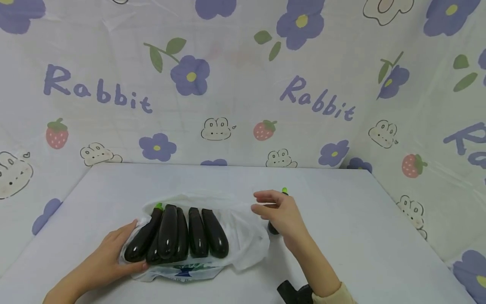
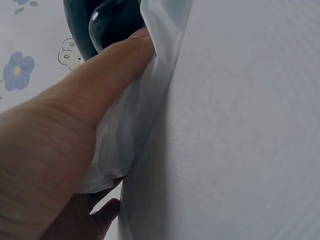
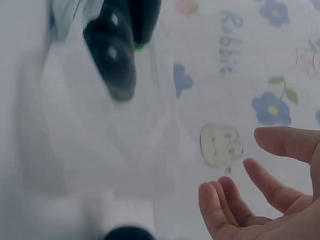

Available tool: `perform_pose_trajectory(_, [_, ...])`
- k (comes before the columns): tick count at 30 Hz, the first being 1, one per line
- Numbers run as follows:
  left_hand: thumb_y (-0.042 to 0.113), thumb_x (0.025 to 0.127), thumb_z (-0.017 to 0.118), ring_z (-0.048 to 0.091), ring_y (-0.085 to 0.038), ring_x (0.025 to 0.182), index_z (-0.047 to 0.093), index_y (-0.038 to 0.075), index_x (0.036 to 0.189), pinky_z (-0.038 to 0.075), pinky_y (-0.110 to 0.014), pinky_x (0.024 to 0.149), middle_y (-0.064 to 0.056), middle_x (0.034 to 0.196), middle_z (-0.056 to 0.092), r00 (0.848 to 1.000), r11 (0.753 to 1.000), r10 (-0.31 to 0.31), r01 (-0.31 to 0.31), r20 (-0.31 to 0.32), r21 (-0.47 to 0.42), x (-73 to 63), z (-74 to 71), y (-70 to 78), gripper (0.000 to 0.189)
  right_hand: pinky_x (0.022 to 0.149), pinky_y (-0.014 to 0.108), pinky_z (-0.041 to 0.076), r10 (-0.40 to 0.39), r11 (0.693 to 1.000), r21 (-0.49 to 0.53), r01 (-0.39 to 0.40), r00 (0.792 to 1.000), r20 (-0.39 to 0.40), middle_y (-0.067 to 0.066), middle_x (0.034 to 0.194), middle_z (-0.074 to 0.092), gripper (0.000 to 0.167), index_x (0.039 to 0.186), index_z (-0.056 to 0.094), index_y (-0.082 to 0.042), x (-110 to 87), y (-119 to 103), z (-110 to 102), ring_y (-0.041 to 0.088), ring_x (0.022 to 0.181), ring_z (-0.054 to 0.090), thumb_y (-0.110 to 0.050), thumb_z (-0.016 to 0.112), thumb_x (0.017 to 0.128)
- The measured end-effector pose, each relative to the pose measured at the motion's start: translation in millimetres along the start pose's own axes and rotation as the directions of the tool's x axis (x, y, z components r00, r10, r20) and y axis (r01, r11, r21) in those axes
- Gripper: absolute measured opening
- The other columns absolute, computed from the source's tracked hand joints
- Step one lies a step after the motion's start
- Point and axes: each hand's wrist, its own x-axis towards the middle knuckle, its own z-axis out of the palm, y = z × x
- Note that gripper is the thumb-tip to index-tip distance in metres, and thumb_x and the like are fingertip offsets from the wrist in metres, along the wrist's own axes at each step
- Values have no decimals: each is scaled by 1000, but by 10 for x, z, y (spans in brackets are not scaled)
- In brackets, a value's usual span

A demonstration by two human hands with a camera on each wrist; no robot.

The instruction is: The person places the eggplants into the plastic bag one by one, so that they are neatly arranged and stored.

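Several glossy, dark eggplants (image 1: 168,232) lie side by side on a crumpled white plastic bag (image 1: 247,236); one shows a green stem end. At the bag's left end, my left hand (image 1: 108,257) grips its edge beside the leftmost eggplant. In the left wrist view the thumb (image 2: 117,65) lies over the plastic bag (image 2: 125,130) against a dark eggplant, with other fingers behind the plastic. My right hand (image 1: 282,215), fingers apart and loosely bent, hovers right of the bag and holds nothing. It partly hides a lone eggplant (image 1: 273,228) with a bright green tip.
A white table (image 1: 360,228) carries everything. Behind and at the sides hangs a pale cloth (image 1: 235,97) printed with flowers, rabbits and strawberries. By the right sleeve (image 1: 334,295), a black object (image 1: 290,292) shows at the bottom edge.
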Motion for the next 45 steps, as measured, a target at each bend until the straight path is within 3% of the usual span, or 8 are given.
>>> perform_pose_trajectory(4, [54,73,82,32,-49,130,25,1,154,33,-72,95,-28,146,36,1000,1000,10,-10,-9,-10,-6,-1,0,112,90,40,50,42,996,-80,-48,996,-73,12,121,62,34,121,68,-6,119,89,-228,24,101,63,-12,74,87])
perform_pose_trajectory(8, [54,73,82,31,-49,130,25,1,154,32,-72,96,-28,147,35,1000,1000,3,-3,-6,-18,-7,-4,-3,112,94,43,49,74,992,-96,-81,994,-79,16,124,61,39,126,65,-4,225,165,-455,25,105,61,-14,73,89])
perform_pose_trajectory(14, [54,74,82,30,-49,131,24,2,155,33,-71,95,-28,147,35,1000,1000,-7,8,9,-17,-6,-7,-7,112,97,43,47,116,991,-64,-116,993,1,24,136,51,53,137,56,-3,397,310,-762,30,119,55,-19,74,90])
perform_pose_trajectory(18, [55,74,81,31,-49,130,25,2,154,34,-71,94,-27,147,36,1000,1000,-10,10,15,-12,0,-14,-3,112,101,44,44,151,988,-47,-147,985,86,21,140,49,64,144,49,-6,524,439,-926,34,126,49,-27,75,89])
perform_pose_trajectory(24, [58,74,80,31,-49,131,25,2,154,34,-71,95,-27,147,36,1000,1000,-19,19,22,-5,10,-18,-5,112,99,43,45,220,974,25,-227,962,160,16,136,51,66,149,42,-5,697,623,-1106,33,114,50,-24,71,93])
perform_pose_trajectory(28, [57,74,80,31,-48,131,25,2,154,34,-71,95,-27,147,36,1000,1000,-17,17,19,-7,7,-18,-11,112,98,43,47,243,966,44,-255,951,189,16,131,53,67,149,42,-4,756,667,-1142,33,110,50,-23,72,92])
perform_pose_trajectory(36, [56,73,81,30,-47,131,25,2,154,33,-71,96,-27,147,36,1000,1000,-14,15,8,-14,-1,-22,-16,113,99,47,45,275,957,37,-288,939,205,13,131,53,66,147,45,-4,848,703,-1048,35,123,44,-23,74,91])
perform_pose_trajectory(45, [57,73,81,30,-47,131,25,3,154,33,-71,96,-27,147,36,1000,1000,-12,12,9,-16,3,-13,-37,113,94,42,48,261,964,-6,-266,943,206,11,133,54,70,146,45,0,883,762,-941,24,114,48,-22,77,88])
